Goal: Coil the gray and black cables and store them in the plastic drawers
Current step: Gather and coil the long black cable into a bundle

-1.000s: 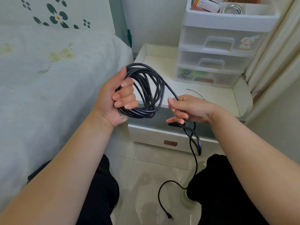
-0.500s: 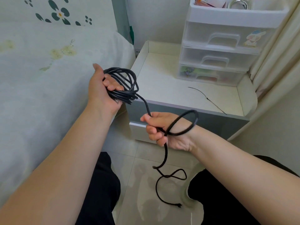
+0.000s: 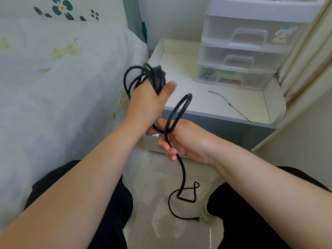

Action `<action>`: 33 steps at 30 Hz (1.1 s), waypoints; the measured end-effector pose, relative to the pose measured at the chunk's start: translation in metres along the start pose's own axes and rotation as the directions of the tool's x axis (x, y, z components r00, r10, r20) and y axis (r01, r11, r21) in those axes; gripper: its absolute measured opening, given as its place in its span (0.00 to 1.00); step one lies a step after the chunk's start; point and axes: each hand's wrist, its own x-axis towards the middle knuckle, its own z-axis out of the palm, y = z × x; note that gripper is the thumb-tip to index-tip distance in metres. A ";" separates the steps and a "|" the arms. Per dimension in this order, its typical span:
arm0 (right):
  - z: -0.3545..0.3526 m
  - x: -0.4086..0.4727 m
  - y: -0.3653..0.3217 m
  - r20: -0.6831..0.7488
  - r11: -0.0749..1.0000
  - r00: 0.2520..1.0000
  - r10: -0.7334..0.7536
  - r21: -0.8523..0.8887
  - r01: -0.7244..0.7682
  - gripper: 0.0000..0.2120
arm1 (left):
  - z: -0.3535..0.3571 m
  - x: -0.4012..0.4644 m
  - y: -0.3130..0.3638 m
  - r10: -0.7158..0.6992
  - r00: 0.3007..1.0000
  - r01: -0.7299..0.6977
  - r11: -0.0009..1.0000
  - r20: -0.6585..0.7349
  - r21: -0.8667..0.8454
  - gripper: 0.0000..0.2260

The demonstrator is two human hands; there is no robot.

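My left hand [image 3: 149,101] grips a bundle of black cable [image 3: 152,78] coils, held up in front of the bedside table. Just below it, my right hand [image 3: 181,141] grips the loose run of the same cable, which forms one upright loop [image 3: 179,108] above my fist. From my right hand the cable tail [image 3: 183,178] hangs to the floor, where it kinks and ends in a small plug [image 3: 197,218]. The plastic drawers [image 3: 240,51] stand at the back right of the table, all three shut. No gray cable is in view.
A white bedside table [image 3: 188,83] with a raised rim holds the drawer unit and a thin black cable tie [image 3: 228,103]. A bed with a floral cover [image 3: 53,78] lies to the left. A curtain [image 3: 309,56] hangs at the right. My knees flank the tiled floor [image 3: 158,203].
My left hand has turned over and swung right with the coil, its back now facing me. My right hand rose closer under it, drawing the tail up off the floor.
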 end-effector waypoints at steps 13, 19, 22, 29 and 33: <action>-0.041 0.000 -0.013 -0.046 0.944 0.998 0.041 0.330 -0.024 0.20 | 0.000 -0.012 0.003 -0.234 0.817 0.300 0.953 0.526 -0.042 0.36; -0.053 0.004 -0.019 -0.087 0.918 0.994 -0.063 0.385 0.092 0.19 | -0.001 -0.017 0.007 -0.232 0.734 0.426 0.890 0.639 -0.165 0.36; -0.055 0.008 -0.016 -0.172 0.949 0.978 -0.120 0.271 0.164 0.15 | -0.007 -0.017 0.006 -0.157 0.680 0.486 0.828 0.716 -0.280 0.33; -0.053 0.009 -0.017 -0.382 0.960 0.888 -0.256 -0.205 0.188 0.15 | -0.016 -0.017 0.006 -0.096 0.691 0.346 0.914 0.717 -0.212 0.09; -0.072 0.007 -0.020 -0.456 0.445 0.658 -0.599 -0.873 -0.200 0.15 | -0.011 -0.018 0.004 -0.195 0.732 0.301 0.952 0.653 -0.054 0.19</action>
